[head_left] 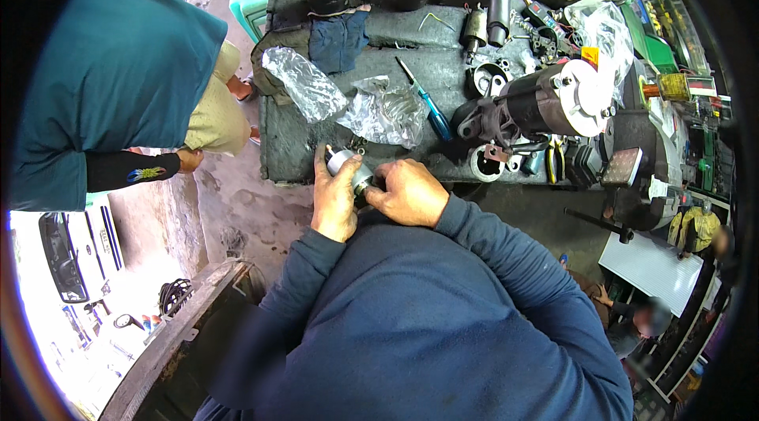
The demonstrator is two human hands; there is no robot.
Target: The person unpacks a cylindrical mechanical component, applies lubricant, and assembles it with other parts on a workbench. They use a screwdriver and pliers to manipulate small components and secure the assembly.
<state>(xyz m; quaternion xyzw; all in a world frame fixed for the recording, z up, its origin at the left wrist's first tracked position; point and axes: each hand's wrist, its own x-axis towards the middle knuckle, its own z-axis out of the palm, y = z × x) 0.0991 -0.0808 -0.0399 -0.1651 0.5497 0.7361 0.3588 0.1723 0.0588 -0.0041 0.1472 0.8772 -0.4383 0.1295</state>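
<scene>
Nearest the camera, a navy shirt, bent toward the near edge of a dark-covered desk. On the desk's right half, a starter motor, lying on its side, well apart from both hands. Left of it, two crumpled clear plastic bags, contents hard to make out. At the near edge, right hand bunched, thumb and forefinger closed on the dark lower end of a silver cylindrical part; left hand curled around its pale body. Between bags and motor, a blue screwdriver, out of hand; just beyond the cylinder, small metal rings, loose and unfitted. By judgement, partway along: cylinder already in hand, handling unfinished, rings yet to be placed. For moving, most room over the floor past the left edge; then a bare near-left corner; least at right, beside the motor, close to the near edge.
</scene>
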